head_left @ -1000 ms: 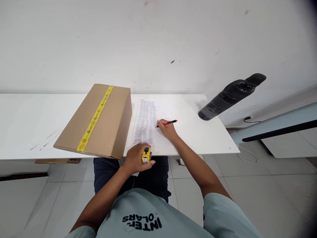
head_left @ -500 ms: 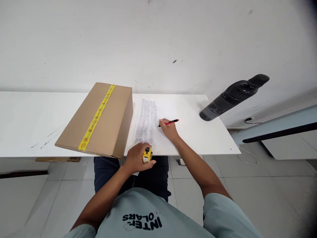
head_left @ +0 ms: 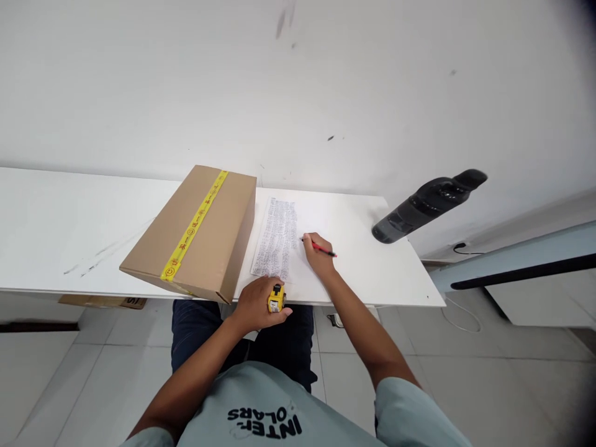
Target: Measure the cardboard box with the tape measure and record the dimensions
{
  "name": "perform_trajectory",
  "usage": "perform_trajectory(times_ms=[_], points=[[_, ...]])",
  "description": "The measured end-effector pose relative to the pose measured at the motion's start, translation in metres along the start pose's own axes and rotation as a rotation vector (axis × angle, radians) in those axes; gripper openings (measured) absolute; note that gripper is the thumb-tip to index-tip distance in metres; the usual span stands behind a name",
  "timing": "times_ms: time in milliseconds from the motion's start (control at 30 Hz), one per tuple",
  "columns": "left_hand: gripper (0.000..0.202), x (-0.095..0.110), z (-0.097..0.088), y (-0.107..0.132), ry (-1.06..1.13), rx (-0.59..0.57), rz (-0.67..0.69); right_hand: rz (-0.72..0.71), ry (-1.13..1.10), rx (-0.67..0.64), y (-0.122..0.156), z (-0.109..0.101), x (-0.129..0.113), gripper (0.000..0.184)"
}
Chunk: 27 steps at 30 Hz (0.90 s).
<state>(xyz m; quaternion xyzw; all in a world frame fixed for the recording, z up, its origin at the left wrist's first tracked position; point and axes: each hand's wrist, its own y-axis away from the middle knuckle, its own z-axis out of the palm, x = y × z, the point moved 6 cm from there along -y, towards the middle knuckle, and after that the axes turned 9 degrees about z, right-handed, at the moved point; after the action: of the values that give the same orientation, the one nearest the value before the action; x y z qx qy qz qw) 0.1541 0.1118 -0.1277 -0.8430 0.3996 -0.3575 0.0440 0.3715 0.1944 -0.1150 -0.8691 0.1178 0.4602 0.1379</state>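
Observation:
A red and black pen [head_left: 322, 248] is pinched in my right hand [head_left: 318, 256], its tip near the right side of a sheet of paper [head_left: 275, 239]. Dense handwriting fills much of that sheet. My left hand [head_left: 259, 303] grips a yellow tape measure [head_left: 276, 298] at the table's front edge, just below the paper's lower end. To the left of the paper rests a brown cardboard box [head_left: 190, 233], closed, with yellow printed tape running along its top.
On the right of the white table [head_left: 354, 217] stands a black bottle [head_left: 419, 208]. Behind the table rises a white wall [head_left: 186, 81]. A pale blue panel [head_left: 526, 261] and a cable [head_left: 470, 320] are off to the right.
My right hand has shifted slightly right of the writing, and the pen's back end has swung downward. The view has tilted a little. My left hand still holds the tape measure.

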Motion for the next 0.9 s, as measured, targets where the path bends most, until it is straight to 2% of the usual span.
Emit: perform_trajectory(times_ms=[100,233,333,400,467,500,567,600,633,700,767,900], points=[[0.052,0.000,-0.001,-0.001,-0.007,0.018,0.010,-0.010,0.047,-0.010,-0.004,-0.002,-0.005,0.024],[0.052,0.001,-0.004,-0.002,-0.002,0.026,0.065,0.084,0.105,-0.018,-0.012,-0.003,-0.004,0.036],[0.064,0.015,-0.010,0.006,-0.004,0.027,0.161,0.129,0.071,-0.057,-0.001,-0.009,-0.012,0.045],[0.073,0.035,-0.020,0.017,-0.055,0.074,0.302,0.120,0.014,-0.137,0.024,-0.012,-0.023,0.049],[0.080,0.060,-0.034,0.032,-0.147,0.175,0.467,0.079,-0.079,-0.288,0.065,-0.009,-0.037,0.054],[0.082,0.071,-0.042,0.040,-0.192,0.233,0.534,0.037,-0.161,-0.417,0.091,-0.003,-0.046,0.060],[0.084,0.087,-0.059,0.051,-0.251,0.307,0.602,-0.051,-0.531,-0.826,0.151,0.017,-0.067,0.077],[0.085,0.091,-0.068,0.054,-0.266,0.322,0.608,-0.025,-0.664,-0.957,0.177,0.027,-0.072,0.080],[0.087,0.094,-0.077,0.055,-0.274,0.323,0.601,0.042,-0.795,-1.015,0.196,0.035,-0.075,0.079],[0.093,0.094,-0.095,0.058,-0.276,0.310,0.589,0.208,-0.986,-0.990,0.218,0.050,-0.076,0.072],[0.094,0.095,-0.111,0.061,-0.275,0.292,0.621,0.320,-1.086,-0.910,0.225,0.060,-0.077,0.068],[0.063,0.094,-0.133,0.075,-0.366,0.265,0.704,0.318,-1.035,-0.908,0.221,0.065,-0.094,0.062]])
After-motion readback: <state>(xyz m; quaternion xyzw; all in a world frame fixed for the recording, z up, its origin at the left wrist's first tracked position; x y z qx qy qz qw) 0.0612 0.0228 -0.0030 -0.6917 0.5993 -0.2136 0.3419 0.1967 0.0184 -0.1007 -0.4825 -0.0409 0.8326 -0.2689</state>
